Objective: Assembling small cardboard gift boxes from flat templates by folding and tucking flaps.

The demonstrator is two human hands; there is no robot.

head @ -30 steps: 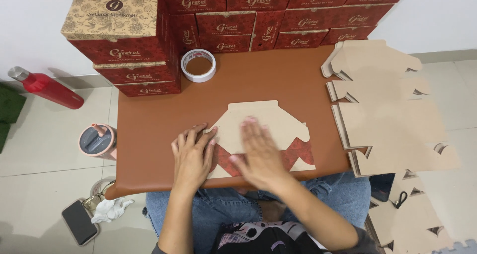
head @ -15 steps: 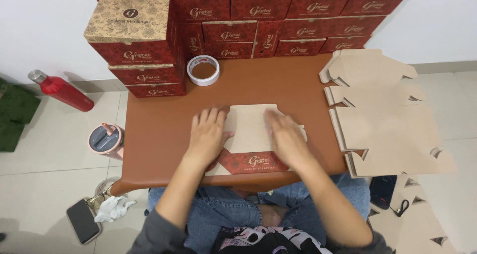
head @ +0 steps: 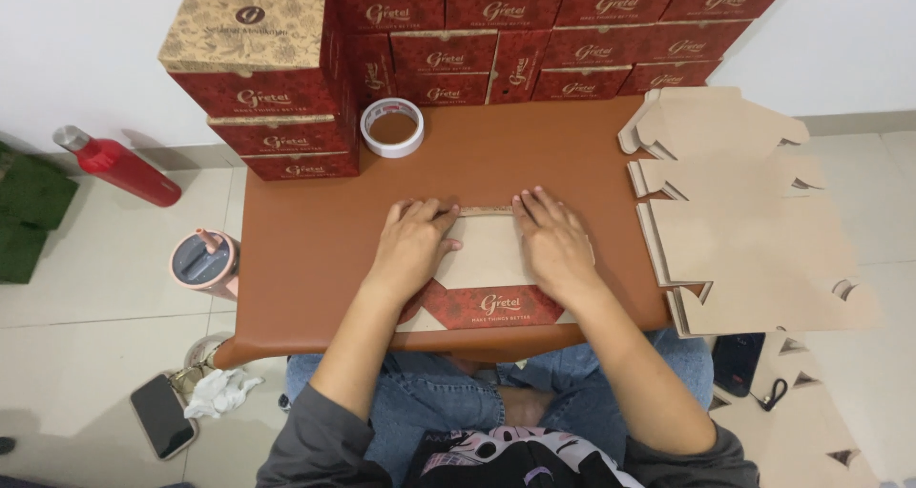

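Brown table (head: 315, 249); left hand (head: 412, 243) and right hand (head: 553, 240) press flat, fingers spread, on folded carton (head: 485, 264).

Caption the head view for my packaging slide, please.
Left hand and right hand press a folded carton blank flat on a brown table, beside stacked flat blanks.
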